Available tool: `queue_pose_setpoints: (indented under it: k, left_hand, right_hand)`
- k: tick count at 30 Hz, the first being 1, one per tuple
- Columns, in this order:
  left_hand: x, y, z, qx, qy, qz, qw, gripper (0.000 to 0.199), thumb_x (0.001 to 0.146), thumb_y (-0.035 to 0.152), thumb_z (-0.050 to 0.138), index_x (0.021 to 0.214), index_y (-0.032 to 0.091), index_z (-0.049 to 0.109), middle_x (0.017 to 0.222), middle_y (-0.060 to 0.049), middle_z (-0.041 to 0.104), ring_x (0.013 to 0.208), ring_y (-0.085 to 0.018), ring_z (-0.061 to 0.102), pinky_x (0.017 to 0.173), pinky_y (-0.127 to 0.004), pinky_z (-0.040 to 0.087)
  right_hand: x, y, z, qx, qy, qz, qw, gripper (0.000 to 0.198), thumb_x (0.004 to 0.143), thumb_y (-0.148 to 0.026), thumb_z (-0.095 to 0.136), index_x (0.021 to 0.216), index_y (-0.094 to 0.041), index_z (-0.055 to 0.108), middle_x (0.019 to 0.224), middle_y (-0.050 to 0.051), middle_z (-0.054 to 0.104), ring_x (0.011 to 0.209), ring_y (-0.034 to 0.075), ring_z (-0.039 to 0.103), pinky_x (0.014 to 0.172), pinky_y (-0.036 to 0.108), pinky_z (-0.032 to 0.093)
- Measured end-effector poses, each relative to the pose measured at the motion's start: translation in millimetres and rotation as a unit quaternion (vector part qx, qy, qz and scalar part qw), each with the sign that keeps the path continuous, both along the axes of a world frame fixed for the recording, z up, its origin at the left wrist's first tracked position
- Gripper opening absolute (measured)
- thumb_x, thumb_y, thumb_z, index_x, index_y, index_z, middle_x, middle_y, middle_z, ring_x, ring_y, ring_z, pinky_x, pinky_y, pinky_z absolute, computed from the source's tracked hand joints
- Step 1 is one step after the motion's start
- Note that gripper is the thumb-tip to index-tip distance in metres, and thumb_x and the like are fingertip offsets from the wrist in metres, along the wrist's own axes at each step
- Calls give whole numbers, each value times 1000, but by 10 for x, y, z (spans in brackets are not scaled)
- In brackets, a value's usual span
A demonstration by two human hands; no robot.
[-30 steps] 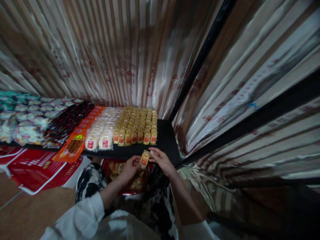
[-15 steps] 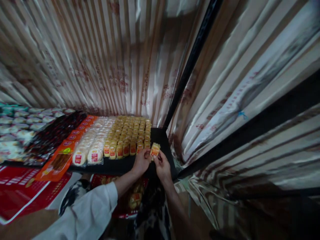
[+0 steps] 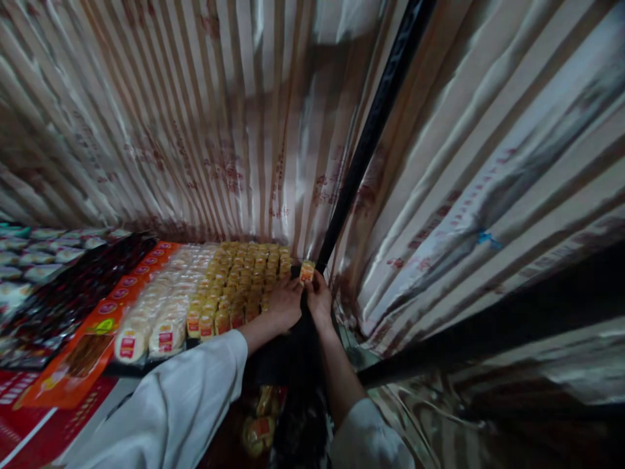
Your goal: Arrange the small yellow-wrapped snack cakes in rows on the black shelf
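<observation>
A small yellow wrapped snack packet [image 3: 307, 271] with a red-orange label is held upright over the far right end of the black shelf [image 3: 271, 365]. My right hand [image 3: 318, 298] pinches its lower right side. From the left, my left hand [image 3: 284, 305] meets the packet's lower left edge, its fingers bent and partly hidden. Close beside that hand stand tight rows of similar yellow packets [image 3: 234, 280], their front labels facing me. My left forearm and hand cover part of the front row.
Left of the yellow rows lie clear-wrapped pale round cakes [image 3: 166, 335], an orange packet [image 3: 105, 326], dark glossy packets [image 3: 63, 293] and white packets [image 3: 43, 254]. A black post [image 3: 364, 156] and striped plastic sheeting [image 3: 234, 117] bound the corner. More yellow packets [image 3: 258, 433] sit below the shelf.
Both hands have carried the yellow packet farther back, towards the shelf's rear right corner. My view has shifted, and the left sleeve now covers more of the shelf front.
</observation>
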State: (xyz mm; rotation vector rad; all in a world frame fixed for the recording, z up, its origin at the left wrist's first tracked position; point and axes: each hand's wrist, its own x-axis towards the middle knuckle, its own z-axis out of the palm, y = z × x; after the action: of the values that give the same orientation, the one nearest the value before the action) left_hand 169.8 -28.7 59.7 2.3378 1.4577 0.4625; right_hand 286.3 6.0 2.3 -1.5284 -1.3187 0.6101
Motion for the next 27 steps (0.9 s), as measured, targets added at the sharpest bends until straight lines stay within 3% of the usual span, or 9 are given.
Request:
queue_pose_setpoints:
  k: [8, 14, 20, 27]
  left_hand:
    - [66, 334, -67, 26, 110, -24, 993, 51, 76, 14, 44, 126, 3, 47, 137, -19, 43, 137, -31, 17, 112, -46, 8]
    - [87, 450, -97, 22, 181, -7, 983, 51, 82, 19, 37, 130, 4, 42, 138, -18, 42, 136, -29, 20, 111, -47, 13]
    - [67, 467, -115, 22, 189, -3, 982, 52, 82, 22, 36, 129, 2, 42, 139, -18, 41, 135, -28, 23, 111, -43, 16]
    - [72, 492, -150, 13, 175, 11, 984, 62, 81, 22, 38, 138, 2, 27, 142, -19, 35, 135, -29, 22, 110, -45, 17]
  right_hand:
    - [-12, 449, -230, -40, -16, -41, 998, 48, 78, -31, 42, 122, -12, 47, 106, 13, 63, 96, 22, 60, 87, 33, 44]
    - [-104, 702, -423, -1, 1, -77, 997, 36, 75, -33, 48, 108, -17, 51, 86, 6, 67, 79, 20, 62, 74, 31, 47]
    - [-143, 886, -480, -7, -36, -85, 996, 23, 76, -31, 51, 94, -18, 52, 84, 6, 66, 75, 19, 62, 67, 28, 46]
    - [-168, 962, -521, -4, -80, -79, 994, 18, 78, -36, 48, 85, -20, 53, 74, 3, 64, 66, 17, 59, 61, 25, 42]
